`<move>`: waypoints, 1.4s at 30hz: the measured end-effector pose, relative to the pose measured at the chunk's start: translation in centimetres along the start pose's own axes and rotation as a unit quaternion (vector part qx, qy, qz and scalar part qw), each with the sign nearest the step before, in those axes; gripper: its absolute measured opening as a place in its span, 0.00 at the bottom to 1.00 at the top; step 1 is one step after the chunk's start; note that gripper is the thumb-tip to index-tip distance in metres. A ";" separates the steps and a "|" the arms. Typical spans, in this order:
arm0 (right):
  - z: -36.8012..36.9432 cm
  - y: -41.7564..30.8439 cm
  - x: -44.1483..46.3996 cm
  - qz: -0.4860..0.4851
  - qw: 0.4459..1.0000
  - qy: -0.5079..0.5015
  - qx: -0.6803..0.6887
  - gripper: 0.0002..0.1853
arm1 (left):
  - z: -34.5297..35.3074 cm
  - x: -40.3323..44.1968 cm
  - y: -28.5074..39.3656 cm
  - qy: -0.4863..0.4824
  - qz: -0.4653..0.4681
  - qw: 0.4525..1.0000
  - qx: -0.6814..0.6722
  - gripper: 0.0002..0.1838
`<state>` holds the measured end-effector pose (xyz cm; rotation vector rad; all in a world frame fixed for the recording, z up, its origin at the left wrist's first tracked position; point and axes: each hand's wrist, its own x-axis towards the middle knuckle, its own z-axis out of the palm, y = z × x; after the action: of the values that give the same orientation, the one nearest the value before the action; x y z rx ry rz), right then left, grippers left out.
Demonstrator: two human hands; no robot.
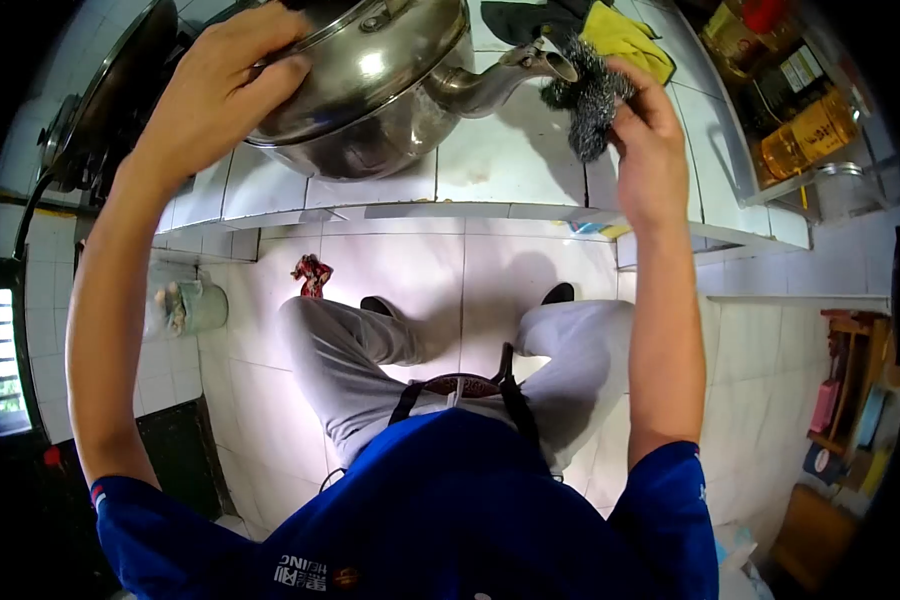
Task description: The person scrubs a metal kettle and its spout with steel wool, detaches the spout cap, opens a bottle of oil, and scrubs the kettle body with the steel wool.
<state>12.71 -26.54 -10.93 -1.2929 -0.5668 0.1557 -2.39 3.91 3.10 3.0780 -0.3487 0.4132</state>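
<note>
A shiny stainless steel kettle (370, 110) sits on the white tiled counter (510, 150), its spout (510, 80) pointing right. My left hand (225, 90) is closed on the kettle's left side near the lid; exactly what the fingertips grip is partly hidden. Between the fingers and thumb of my right hand (655, 140) is a grey steel wool scrubber (592, 115), held right beside the open tip of the spout. Just behind the scrubber lie a yellow cloth (625, 40) and a black cloth (530, 20).
At the right, a rack (755, 180) holds oil bottles (810, 130). A dark pan (110, 90) stands at the far left. Below the counter are a red patterned cloth (312, 272) on the floor and a pale bin (205, 305). A wooden shelf (845, 380) stands lower right.
</note>
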 end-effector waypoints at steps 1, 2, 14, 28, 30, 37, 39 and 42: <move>0.3 -0.8 1.0 0.001 1.000 -0.005 0.000 0.16 | 0.4 0.0 1.2 0.001 -0.005 1.000 0.000 0.16; 0.7 -1.9 2.0 -0.001 0.996 -0.068 -0.057 0.17 | 1.0 0.0 2.7 0.039 -0.114 0.986 -0.115 0.16; 5.3 -6.6 8.8 -0.131 0.810 -0.469 -0.326 0.21 | 3.1 1.1 0.6 0.098 -0.091 0.974 -0.182 0.16; 6.2 -5.5 6.7 -0.203 0.785 -0.435 -0.392 0.15 | 2.5 1.4 -0.4 0.062 -0.127 0.974 -0.179 0.21; 5.4 -4.1 6.3 -0.191 0.825 -0.386 -0.365 0.23 | 3.4 1.1 -1.5 0.106 -0.039 0.981 -0.157 0.22; 5.6 -4.6 6.2 -0.300 0.832 -0.329 -0.332 0.22 | 3.4 0.6 -0.4 0.121 -0.065 0.975 -0.173 0.20; 6.2 -3.1 5.9 -0.226 0.876 -0.344 -0.253 0.21 | 3.8 1.0 -0.7 0.127 -0.055 0.980 -0.142 0.20; 6.0 -1.7 5.1 -0.302 0.837 -0.343 -0.301 0.16 | 3.8 0.8 -0.9 0.122 -0.064 0.981 -0.135 0.20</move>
<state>13.84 -19.70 -6.80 -1.5822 -1.7258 -0.1113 -0.51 4.44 -0.32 2.7272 -0.1805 0.6674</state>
